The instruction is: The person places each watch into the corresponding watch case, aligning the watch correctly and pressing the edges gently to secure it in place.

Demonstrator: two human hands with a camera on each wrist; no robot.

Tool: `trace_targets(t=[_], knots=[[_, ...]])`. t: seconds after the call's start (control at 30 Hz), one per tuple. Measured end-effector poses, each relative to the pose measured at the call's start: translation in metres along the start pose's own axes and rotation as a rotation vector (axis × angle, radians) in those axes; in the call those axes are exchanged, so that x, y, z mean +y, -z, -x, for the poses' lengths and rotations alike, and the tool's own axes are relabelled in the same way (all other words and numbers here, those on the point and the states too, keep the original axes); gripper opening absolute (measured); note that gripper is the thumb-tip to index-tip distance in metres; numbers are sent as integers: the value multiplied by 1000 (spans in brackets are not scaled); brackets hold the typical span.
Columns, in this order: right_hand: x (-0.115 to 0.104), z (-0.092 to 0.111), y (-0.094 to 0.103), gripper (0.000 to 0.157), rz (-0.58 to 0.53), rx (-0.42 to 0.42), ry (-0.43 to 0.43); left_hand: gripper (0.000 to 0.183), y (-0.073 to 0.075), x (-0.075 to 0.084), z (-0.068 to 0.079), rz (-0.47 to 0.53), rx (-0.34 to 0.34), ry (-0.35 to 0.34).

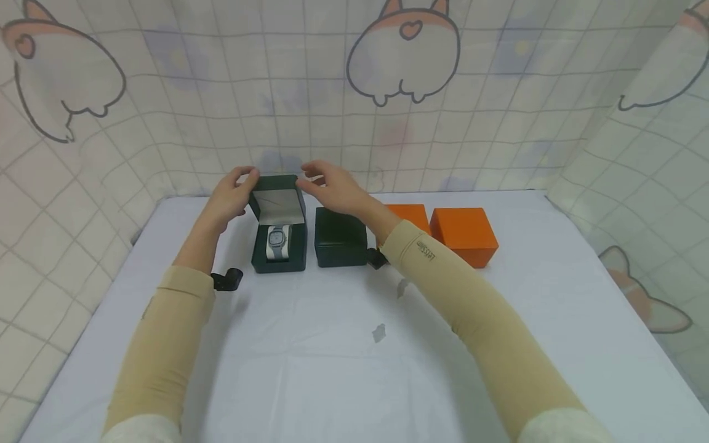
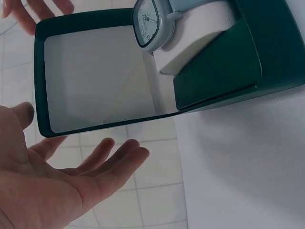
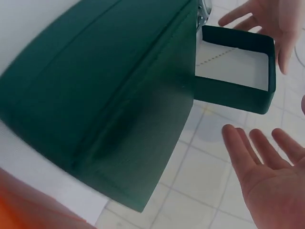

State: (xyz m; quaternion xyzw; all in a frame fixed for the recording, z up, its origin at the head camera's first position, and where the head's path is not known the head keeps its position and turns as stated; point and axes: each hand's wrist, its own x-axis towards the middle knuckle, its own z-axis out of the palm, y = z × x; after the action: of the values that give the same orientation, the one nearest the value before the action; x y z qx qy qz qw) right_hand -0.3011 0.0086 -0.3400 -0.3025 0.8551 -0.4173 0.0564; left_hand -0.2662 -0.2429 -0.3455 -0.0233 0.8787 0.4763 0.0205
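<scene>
An open dark green watch box (image 1: 279, 266) stands on the table with its lid (image 1: 277, 182) raised. Inside, a watch (image 1: 277, 239) with a blue-grey strap sits round a white cushion. At the lid's left upper corner is my left hand (image 1: 228, 195); its thumb lies close to the rim, and whether it touches cannot be told. In the left wrist view its fingers (image 2: 116, 167) extend beside the lid, not curled round it. My right hand (image 1: 335, 189) hovers by the lid's right corner, fingers loosely spread; the right wrist view shows a gap between them and the lid.
A closed dark green box (image 1: 340, 239) stands just right of the open one, under my right wrist. Further right are two orange boxes, one (image 1: 408, 214) partly hidden by my forearm, the other (image 1: 465, 237) in full view. Behind the white table (image 1: 332, 381) hangs a patterned curtain (image 1: 310, 92).
</scene>
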Motion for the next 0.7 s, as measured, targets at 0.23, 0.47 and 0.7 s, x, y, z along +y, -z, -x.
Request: trace_targets(t=[0.23,0.47,0.7], knots=[[-5,-15,-5,68,37,-74,-88,70,3,-3,-5,4,-49,22],[-8,-24,-12,68,44,-98,-160,76,6,-4,-8,6,-111,33],[-7,-32,-20,63,-47,-121,-150,74,9,-2,-7,71,-156,36]])
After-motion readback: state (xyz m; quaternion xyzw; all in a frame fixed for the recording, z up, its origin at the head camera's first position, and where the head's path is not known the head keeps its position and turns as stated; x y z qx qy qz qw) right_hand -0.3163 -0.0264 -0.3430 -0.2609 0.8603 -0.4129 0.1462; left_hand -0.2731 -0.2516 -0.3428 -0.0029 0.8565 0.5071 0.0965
